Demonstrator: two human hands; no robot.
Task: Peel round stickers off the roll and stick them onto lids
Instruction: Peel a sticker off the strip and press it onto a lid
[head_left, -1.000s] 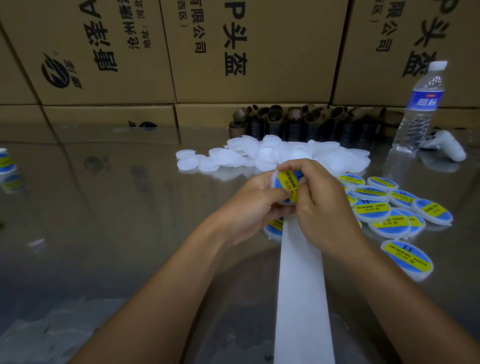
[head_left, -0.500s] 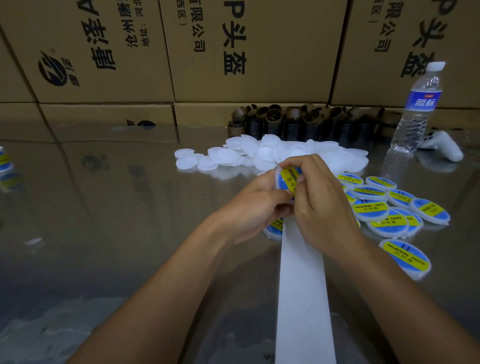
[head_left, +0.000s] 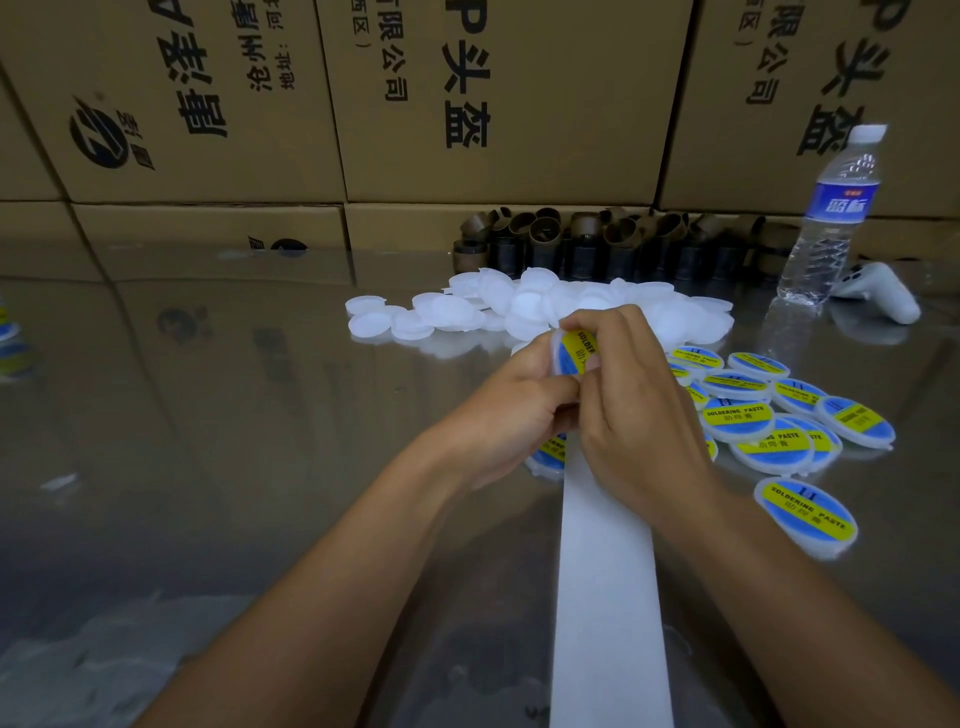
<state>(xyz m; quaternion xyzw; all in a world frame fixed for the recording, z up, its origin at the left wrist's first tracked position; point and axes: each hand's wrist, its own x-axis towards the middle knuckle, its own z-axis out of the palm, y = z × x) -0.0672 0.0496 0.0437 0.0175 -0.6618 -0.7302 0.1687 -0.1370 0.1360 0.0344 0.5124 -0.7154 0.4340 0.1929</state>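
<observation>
**Pressing a round sticker onto a hand-held lid**

Both hands meet just above the far end of the white backing strip (head_left: 608, 571), which lies along the bench (head_left: 208, 415) and runs toward the viewer. The left hand (head_left: 498, 421) pinches the lid (head_left: 555, 349) at its edge, fingers curled, and tilts its face toward the other hand. Lifting it clear of the strip probably gives both grips access to the rim. The right hand (head_left: 639, 415) has its grip closed on the same lid: the forefinger arches over the top rim and the thumb bears on the blue-and-yellow sticker (head_left: 579, 349). This reads as the smoothing step, with the sticker already seated. The fingers hide whether any edge is lifted.

The heap of plain lids (head_left: 519, 306) sits just beyond the strip's far end, apparently kept within reach as the supply. The labelled lids (head_left: 769, 415) lie spread to the right of the strip, a likely drop zone for finished pieces, and one more shows at the strip's left edge under the left hand. The sticker roll itself is out of view.

A water bottle (head_left: 831, 218) and a row of cardboard cores (head_left: 597, 244) stand well beyond the strip, against stacked cartons (head_left: 467, 104).
</observation>
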